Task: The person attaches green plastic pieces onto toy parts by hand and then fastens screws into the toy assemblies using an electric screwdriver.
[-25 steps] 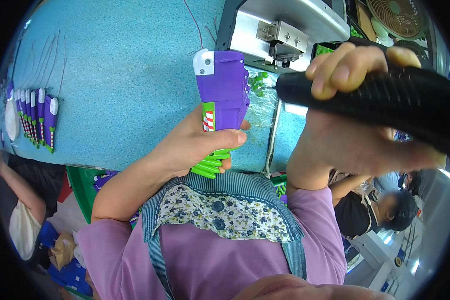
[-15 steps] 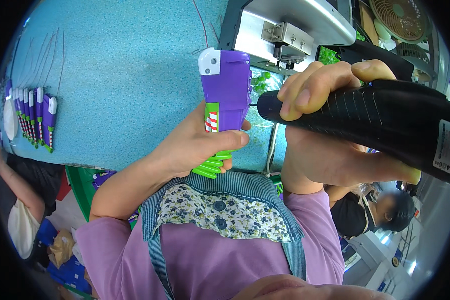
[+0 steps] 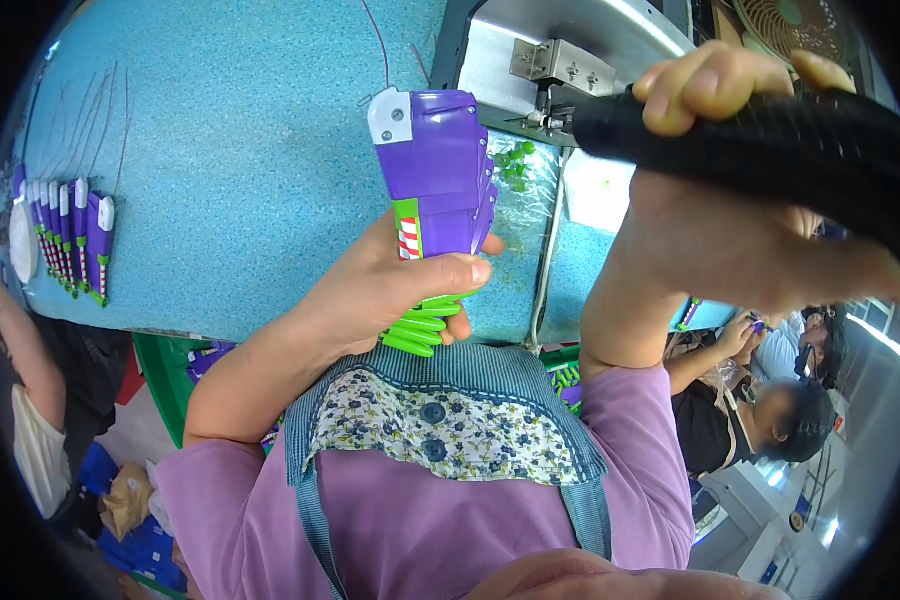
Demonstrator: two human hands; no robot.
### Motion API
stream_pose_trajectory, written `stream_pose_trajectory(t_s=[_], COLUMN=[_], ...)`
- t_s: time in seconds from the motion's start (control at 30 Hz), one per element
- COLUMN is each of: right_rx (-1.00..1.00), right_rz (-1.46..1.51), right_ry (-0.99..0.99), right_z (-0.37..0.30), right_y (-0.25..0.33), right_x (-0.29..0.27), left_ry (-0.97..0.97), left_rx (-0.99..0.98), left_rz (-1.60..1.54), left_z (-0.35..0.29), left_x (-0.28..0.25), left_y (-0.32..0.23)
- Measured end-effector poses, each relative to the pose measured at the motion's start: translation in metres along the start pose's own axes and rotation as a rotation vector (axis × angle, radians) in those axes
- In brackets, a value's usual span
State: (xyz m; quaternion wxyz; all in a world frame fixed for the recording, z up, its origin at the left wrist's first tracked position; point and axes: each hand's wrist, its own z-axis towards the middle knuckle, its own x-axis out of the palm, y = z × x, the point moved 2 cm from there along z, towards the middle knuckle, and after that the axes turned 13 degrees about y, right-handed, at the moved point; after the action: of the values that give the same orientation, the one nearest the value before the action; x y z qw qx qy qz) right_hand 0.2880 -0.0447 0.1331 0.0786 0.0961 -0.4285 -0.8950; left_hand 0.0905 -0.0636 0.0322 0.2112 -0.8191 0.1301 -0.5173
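Observation:
My left hand (image 3: 410,285) is closed round a purple plastic toy part (image 3: 435,180). The part has a white corner with small metal dots, a red-and-white striped patch and several green prongs at the lower end. A thin dark red wire rises from beside its white corner. Higher on the right, my right hand (image 3: 705,215) grips a black electric screwdriver (image 3: 760,140), blurred by motion. Its nose sits just below the metal block (image 3: 565,65) on a grey machine (image 3: 490,45), apart from the toy part. Whether the bit touches the machine I cannot tell.
A row of similar purple parts (image 3: 78,225) with thin wires lies on the blue table (image 3: 240,150) at far left. Clear plastic with green bits (image 3: 515,165) lies below the machine. Green bins (image 3: 160,375) stand under the table edge. Other people (image 3: 725,420) are on both sides.
The screwdriver has left the toy part's right side and moved up and right toward the machine. My left hand has shifted the part slightly left, and its edges look more fanned.

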Motion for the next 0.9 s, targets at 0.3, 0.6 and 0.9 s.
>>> stream_pose_trajectory(t_s=[0.3,0.6,0.9], right_rx=[0.23,0.21,0.099], right_rz=[0.027,0.074,0.144], right_ry=[-0.19,-0.149,-0.205], right_z=[-0.014,-0.022,-0.025], right_y=[0.014,-0.005,0.015], right_x=[0.055,0.051,0.029], left_ry=[-0.023,-0.033,-0.058], left_rx=[-0.036,-0.038,0.131], left_rz=[-0.03,-0.017,0.025], left_z=[-0.004,-0.005,-0.025], left_x=[0.0,-0.001,-0.025], left_y=[-0.006,-0.008,-0.027])
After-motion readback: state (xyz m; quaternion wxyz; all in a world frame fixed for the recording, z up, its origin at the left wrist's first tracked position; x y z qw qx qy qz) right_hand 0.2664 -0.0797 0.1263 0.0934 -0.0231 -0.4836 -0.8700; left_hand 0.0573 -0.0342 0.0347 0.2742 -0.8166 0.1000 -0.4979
